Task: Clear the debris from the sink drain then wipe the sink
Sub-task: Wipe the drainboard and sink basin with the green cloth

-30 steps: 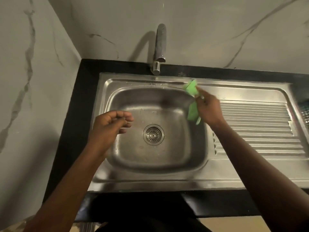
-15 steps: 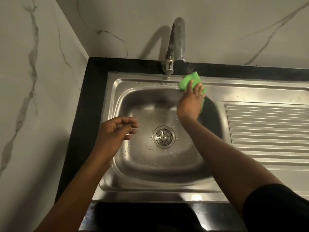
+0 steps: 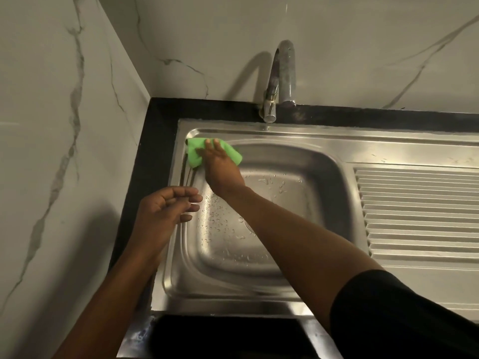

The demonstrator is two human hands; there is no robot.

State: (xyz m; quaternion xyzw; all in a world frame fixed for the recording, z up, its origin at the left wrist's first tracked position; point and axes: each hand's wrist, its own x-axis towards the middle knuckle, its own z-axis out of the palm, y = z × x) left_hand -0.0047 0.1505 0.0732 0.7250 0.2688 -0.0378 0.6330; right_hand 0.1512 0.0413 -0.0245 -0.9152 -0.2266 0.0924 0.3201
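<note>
- Where the marble walls [image 3: 51,125] meet, left of and beyond the pressing hand, they close off that corner. A black countertop [image 3: 145,164] strip runs between them and the steel.
- Sink [image 3: 311,141]: stainless, single basin. Its far-left rim corner lies under the pressing hand, and open basin floor spreads nearer and to the right of it.
- Drainboard [image 3: 420,211]: ribbed, well right of the grip, cut off by the frame edge.
- Faucet [image 3: 282,73]: curved, standing beyond and to the right of the pressing hand, apart from it.
- Right hand [image 3: 220,169]: palm down, fingers straight and spread, pressing the cloth onto the rim. The forearm crosses the basin diagonally.
- Left hand [image 3: 166,211]: hovers just nearer than the right hand, over the basin's left edge. Its fingers are loosely bent and hold nothing.
- Cloth [image 3: 193,154]: green, crumpled, under the right fingers, showing on either side of them.
- Drain [image 3: 247,224]: only a sliver shows beside the right forearm, and its contents cannot be made out.
</note>
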